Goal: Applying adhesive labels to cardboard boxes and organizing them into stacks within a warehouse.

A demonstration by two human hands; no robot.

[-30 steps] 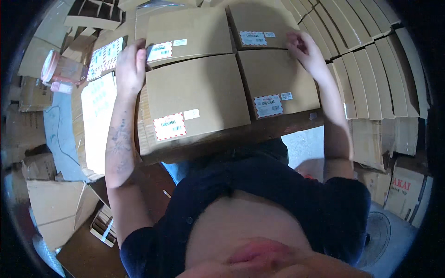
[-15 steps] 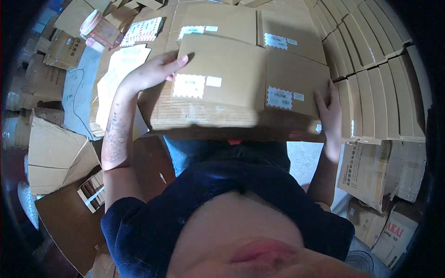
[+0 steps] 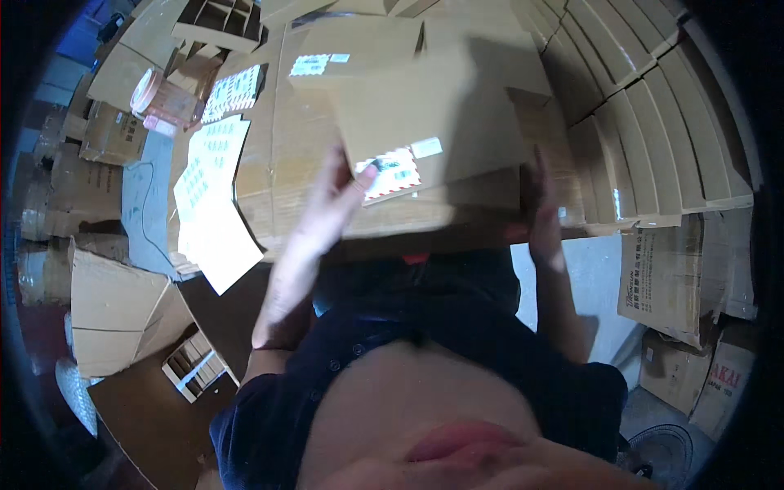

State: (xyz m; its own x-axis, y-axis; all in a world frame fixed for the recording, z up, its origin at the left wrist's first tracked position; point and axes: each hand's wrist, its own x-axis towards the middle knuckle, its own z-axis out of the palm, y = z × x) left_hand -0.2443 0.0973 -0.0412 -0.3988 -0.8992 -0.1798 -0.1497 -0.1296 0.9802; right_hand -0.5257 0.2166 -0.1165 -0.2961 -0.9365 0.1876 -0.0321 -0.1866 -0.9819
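A flat brown cardboard box (image 3: 441,114) lies tilted over the near part of the table, smeared by motion. Its near left corner bears a white label with a striped border (image 3: 392,174) and a small plain sticker (image 3: 426,148). My left hand (image 3: 331,200) grips that corner, the thumb on the label's edge and the fingers at the box's left side. Beside the box's right edge is my right hand (image 3: 543,208), fingers stretched out and blurred; whether it touches the box, I cannot tell. Behind lies another labelled flat box (image 3: 367,41).
Stacked cardboard boxes (image 3: 653,122) line the right side. On the left of the table (image 3: 294,163) are printed white sheets (image 3: 212,196), striped labels (image 3: 233,90) and a clear jar (image 3: 167,100). A divided cardboard tray (image 3: 216,24) stands at the far left.
Both hands have moved nearer to me, the left also rightward. The labelled front box has shifted right and tilted. The front right box's label no longer shows.
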